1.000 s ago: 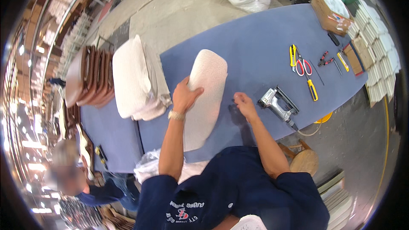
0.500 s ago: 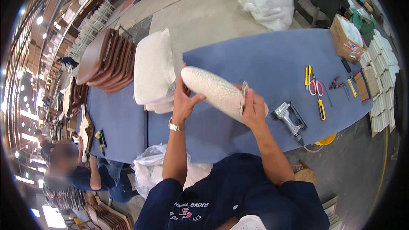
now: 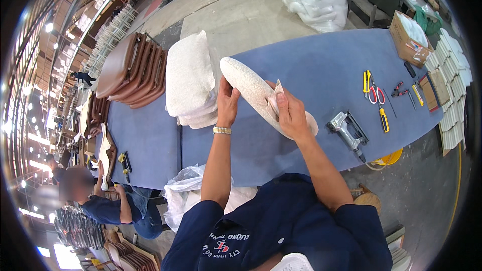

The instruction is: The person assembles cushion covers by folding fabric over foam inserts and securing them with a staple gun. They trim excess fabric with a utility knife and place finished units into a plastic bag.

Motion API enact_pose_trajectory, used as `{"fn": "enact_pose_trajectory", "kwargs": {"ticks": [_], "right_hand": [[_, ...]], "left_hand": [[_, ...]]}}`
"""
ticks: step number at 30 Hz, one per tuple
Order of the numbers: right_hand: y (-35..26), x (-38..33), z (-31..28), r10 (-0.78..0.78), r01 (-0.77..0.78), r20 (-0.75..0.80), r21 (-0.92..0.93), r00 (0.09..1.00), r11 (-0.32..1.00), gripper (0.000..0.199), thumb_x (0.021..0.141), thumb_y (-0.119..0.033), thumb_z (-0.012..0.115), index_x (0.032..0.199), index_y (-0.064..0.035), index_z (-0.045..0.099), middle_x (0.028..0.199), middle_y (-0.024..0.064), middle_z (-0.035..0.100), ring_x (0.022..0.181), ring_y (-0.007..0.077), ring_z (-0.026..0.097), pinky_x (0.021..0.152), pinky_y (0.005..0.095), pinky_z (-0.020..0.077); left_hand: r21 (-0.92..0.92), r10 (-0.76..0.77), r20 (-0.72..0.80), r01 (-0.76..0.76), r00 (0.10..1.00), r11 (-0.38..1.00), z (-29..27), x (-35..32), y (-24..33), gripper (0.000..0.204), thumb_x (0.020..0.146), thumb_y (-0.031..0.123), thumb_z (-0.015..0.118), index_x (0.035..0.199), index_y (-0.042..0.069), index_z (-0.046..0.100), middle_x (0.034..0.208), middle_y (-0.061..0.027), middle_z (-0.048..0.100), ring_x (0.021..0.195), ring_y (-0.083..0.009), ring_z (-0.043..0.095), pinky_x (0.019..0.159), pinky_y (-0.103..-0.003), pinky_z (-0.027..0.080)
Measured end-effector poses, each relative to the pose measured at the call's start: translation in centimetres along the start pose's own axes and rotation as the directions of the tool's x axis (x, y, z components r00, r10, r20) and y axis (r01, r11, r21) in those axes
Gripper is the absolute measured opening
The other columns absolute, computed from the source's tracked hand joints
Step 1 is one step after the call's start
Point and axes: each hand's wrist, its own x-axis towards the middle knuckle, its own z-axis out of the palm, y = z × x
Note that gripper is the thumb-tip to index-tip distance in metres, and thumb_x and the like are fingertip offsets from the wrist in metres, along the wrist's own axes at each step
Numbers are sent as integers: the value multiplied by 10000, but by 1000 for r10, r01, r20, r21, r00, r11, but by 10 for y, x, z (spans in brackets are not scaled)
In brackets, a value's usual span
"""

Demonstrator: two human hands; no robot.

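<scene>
Fingers [image 3: 282,103] on cushion [image 3: 249,84], far end leftward

White lettering [image 3: 232,236] circles a red-and-white emblem [image 3: 221,246] on the wearer's navy shirt [image 3: 301,221]; marks [image 3: 417,47] on the cardboard box [image 3: 401,50] are too small to read.

A cardboard box [image 3: 403,46] and probably a stool [image 3: 369,200] stand rightward.

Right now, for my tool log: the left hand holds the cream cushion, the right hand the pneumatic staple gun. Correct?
Not quite: in the head view, the right hand also grips the cream cushion; the pneumatic staple gun lies on the blue table. The left hand does hold the cushion.
</scene>
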Motion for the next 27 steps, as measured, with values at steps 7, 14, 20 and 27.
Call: {"fn": "enact_pose_trajectory", "kwargs": {"ticks": [7, 14, 20, 27], "right_hand": [[24, -27, -25, 193, -160, 174, -187, 966, 969, 408, 1083, -345, 471, 1215, -30, 696, 984, 219, 707, 883, 393, 684, 800, 443, 521], [47, -37, -37, 248, -246, -30, -286, 968, 926, 427, 1078, -362, 494, 973, 4, 688, 688, 229, 587, 640, 369, 602, 647, 441, 466], [14, 10, -69, 313, -343, -216, -117, 925, 932, 522, 1109, -381, 456, 978, 69, 686, 719, 154, 647, 689, 204, 599, 663, 375, 480], [63, -1, -77, 736, -589, -192, 485, 650, 647, 489, 1122, -304, 402, 1269, 139, 549, 1203, 236, 668, 1026, 298, 697, 867, 414, 584]], "left_hand": [[-12, -225, 34, 226, 974, 974, -23, -16, -42, 888, 987, 663, 547, 1588, 48, 324, 1542, -123, 461, 1380, -252, 499, 1135, -409, 439], [250, -118, -72, 132, 990, 959, 0, -32, -70, 521, 1089, 421, 474, 1417, 20, 530, 1237, -106, 643, 1068, -188, 603, 939, -333, 501], [149, -395, -94, 405, 914, 902, 69, -8, -13, 917, 1021, 710, 398, 1481, -78, 477, 1421, -207, 589, 1290, -276, 571, 1085, -382, 445], [160, -605, 226, 584, 763, 796, 103, -9, -118, 778, 1076, 621, 336, 1452, -26, 548, 1445, -176, 596, 1303, -233, 564, 1129, -367, 422]]}}
